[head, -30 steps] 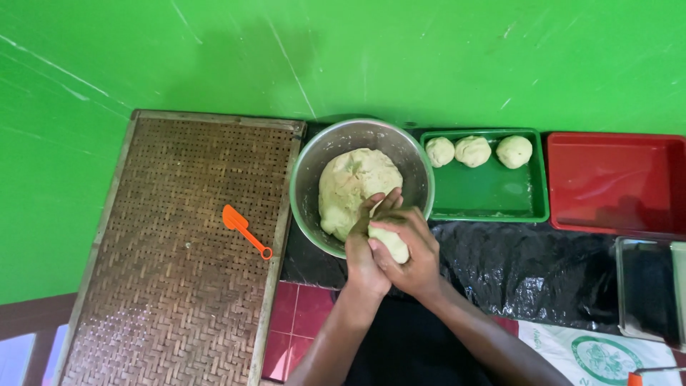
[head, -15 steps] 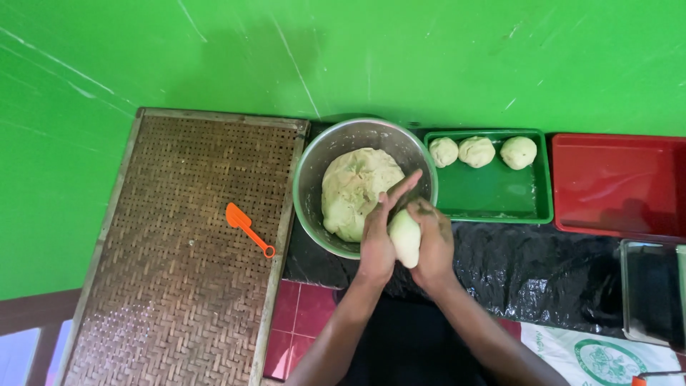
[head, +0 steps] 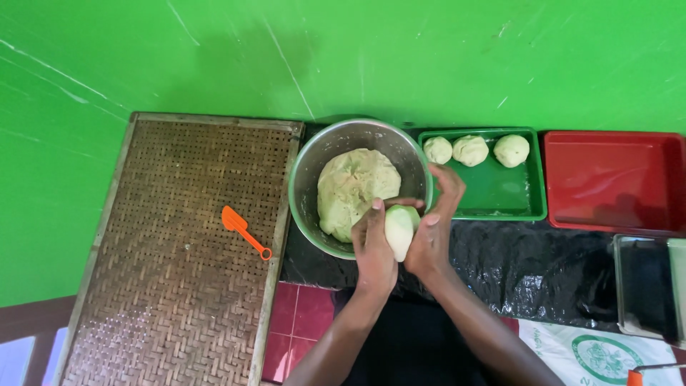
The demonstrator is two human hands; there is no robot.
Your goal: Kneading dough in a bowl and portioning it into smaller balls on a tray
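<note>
1. My left hand (head: 374, 246) and right hand (head: 434, 232) press a pale green oval lump of dough (head: 399, 230) between their palms, fingers wrapped loosely around it.
2. The lump sits just over the near rim of the round steel bowl (head: 307, 171), which holds a large mass of pale green dough (head: 354, 187).
3. Three small dough balls (head: 469, 150) lie in a row in the green plastic tray (head: 500, 194), beside a red plastic tray (head: 607, 182).
4. A small orange plastic spatula (head: 244, 230) rests on the woven bamboo tray (head: 164, 286) to the left.

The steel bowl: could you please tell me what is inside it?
The bowl holds one big lump of pale dough. The left hand covers its near rim; the bottom under the dough is hidden.
</note>
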